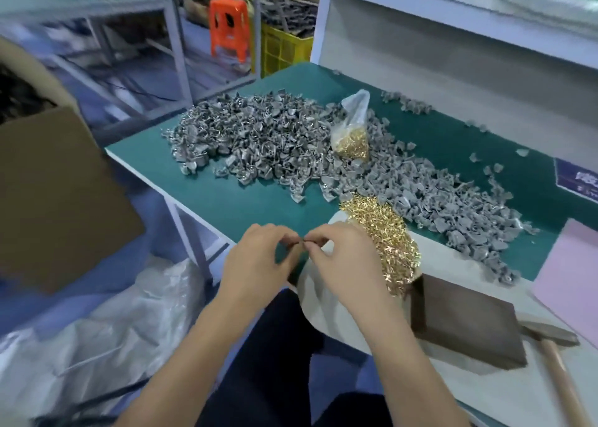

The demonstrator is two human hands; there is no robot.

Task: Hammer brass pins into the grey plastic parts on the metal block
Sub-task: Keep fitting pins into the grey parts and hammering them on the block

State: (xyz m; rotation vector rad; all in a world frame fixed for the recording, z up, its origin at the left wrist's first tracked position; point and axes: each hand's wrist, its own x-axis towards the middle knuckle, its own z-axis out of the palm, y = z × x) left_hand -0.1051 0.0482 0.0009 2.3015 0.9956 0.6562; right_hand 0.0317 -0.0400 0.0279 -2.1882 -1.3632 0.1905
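On green bench mat (226, 200), grey plastic parts (259, 142), brass pins (385, 232), metal block (466, 326)

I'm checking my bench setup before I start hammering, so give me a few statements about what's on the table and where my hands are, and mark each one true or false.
1. The hammer lies on the table to the right of the metal block. True.
2. The right hand grips the hammer. False: it meets the left hand over the table's near edge, and both pinch a small thin thing between the fingertips; what it is cannot be told.
3. A clear plastic bag of brass pins sits among the grey plastic parts. True.
4. A grey part already lies on the metal block. False: the block's top is bare.
5. A loose heap of brass pins lies just beyond the right hand. True.
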